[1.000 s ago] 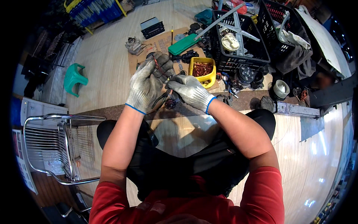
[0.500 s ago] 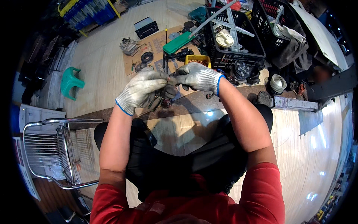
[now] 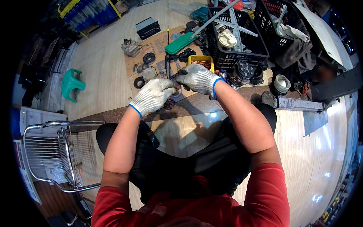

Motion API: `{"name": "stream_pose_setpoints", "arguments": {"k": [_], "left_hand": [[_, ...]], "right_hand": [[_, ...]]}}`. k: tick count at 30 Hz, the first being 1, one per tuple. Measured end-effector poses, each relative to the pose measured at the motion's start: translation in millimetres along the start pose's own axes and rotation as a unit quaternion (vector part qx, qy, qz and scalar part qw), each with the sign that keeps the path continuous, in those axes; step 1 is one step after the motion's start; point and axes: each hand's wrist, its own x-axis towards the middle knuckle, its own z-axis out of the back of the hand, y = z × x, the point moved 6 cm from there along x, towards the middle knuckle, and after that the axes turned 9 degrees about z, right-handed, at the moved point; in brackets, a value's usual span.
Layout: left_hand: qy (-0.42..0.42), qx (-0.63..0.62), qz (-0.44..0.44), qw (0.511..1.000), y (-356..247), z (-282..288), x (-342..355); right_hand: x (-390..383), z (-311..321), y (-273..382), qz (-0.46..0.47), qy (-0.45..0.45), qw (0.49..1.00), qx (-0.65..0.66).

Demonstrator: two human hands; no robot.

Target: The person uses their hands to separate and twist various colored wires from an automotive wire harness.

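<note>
Both my hands wear white knit gloves with blue cuffs, and they meet over the parts on the floor. My left hand (image 3: 153, 95) is closed, its fingertips pinching a small part with a reddish-brown patch that I cannot make out. Fingers of my right hand (image 3: 200, 79) are curled against the same spot from the right; what they grip is hidden. Just beyond my left hand lie a round pale metal part (image 3: 149, 73) and a dark ring (image 3: 138, 82). A dark red round part (image 3: 169, 104) sits below my left fingers. Behind my right hand stands a yellow container (image 3: 207, 59) with copper-coloured pieces.
A cardboard sheet (image 3: 130, 62) bears a black ring (image 3: 149, 58) and a metal housing (image 3: 130, 47). A green-headed long-handled tool (image 3: 180, 44) leans by a black crate (image 3: 242, 57). To the left are a green stool (image 3: 71, 84) and a metal chair (image 3: 64, 123).
My left hand has moved right and slightly down, uncovering the round pale metal part and the dark ring. My right hand has shifted a little left and down. The hands stay together.
</note>
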Motion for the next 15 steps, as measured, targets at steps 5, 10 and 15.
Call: {"name": "stream_pose_setpoints", "arguments": {"k": [5,10,15], "left_hand": [[-0.12,-0.006,0.03,0.992,12,6,-1],[-0.183,-0.09,0.119,0.972,31,8,5],[-0.164,-0.524,0.094,0.83,46,-3,14]], "right_hand": [[-4,10,-1,-0.122,-0.062,0.973,0.184],[-8,18,15,-0.154,-0.114,0.93,0.312],[-9,-1,25,-0.181,-0.156,0.867,0.438]]}}
